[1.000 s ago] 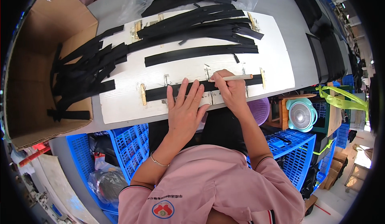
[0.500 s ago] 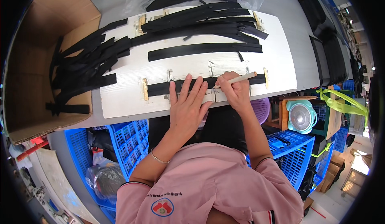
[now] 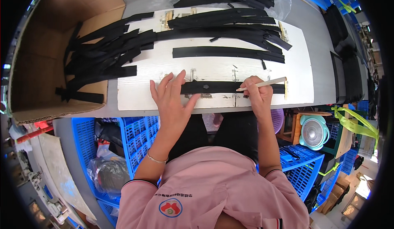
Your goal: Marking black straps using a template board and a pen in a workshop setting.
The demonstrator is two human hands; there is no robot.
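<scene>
A long black fabric strip (image 3: pixel 221 87), which looks like a zipper, lies flat across the near part of a white board (image 3: pixel 139 91). A small grey spot shows on it. My left hand (image 3: pixel 170 95) is at the strip's left end, fingers spread and thumb apart, covering that end. My right hand (image 3: pixel 258 95) is closed around a white pencil (image 3: pixel 269 82), whose tip is at the strip's lower edge, right of its middle. Whether the tip presses on it I cannot tell. Behind lies another single black strip (image 3: pixel 221 53) with a small tab near its right end.
Several black strips (image 3: pixel 230 31) are heaped on the board's far side. Others (image 3: pixel 111 54) hang into a cardboard box (image 3: pixel 37 77) at left. Clear plastic with more strips lies at the back. Blue crates (image 3: pixel 139 136) and a turquoise-rimmed fan (image 3: pixel 314 132) are below the table edge.
My left hand has slid left along the strip, uncovering its middle and the grey spot. The right hand keeps the pencil near the same spot. The whole view has shifted.
</scene>
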